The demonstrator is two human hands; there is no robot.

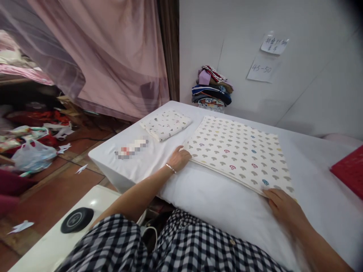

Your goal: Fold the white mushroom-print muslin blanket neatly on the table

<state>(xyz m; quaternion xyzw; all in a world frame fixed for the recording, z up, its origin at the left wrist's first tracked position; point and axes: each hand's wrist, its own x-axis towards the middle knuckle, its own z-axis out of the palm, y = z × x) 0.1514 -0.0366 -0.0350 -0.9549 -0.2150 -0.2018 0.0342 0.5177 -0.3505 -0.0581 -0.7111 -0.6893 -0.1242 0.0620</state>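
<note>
A white cloth (241,151) printed with small grey, red and blue mushroom shapes lies flat and folded in layers. At its near left corner, my left hand (180,158), with a bracelet at the wrist, is closed on the edge. My right hand (283,202) pinches the near right corner, its thumb partly hidden. Beyond my left hand rests a smaller folded cloth (167,124) with a scattered print. Nearer me on the left is a small blurred-out item (132,148) whose kind I cannot make out.
The white-covered table (215,189) ends at the left above a tiled floor. A stack of folded fabrics (212,88) stands by the wall. Something red (350,170) lies at the right. A pink curtain (124,56) hangs behind; a plastic bag (34,155) sits left.
</note>
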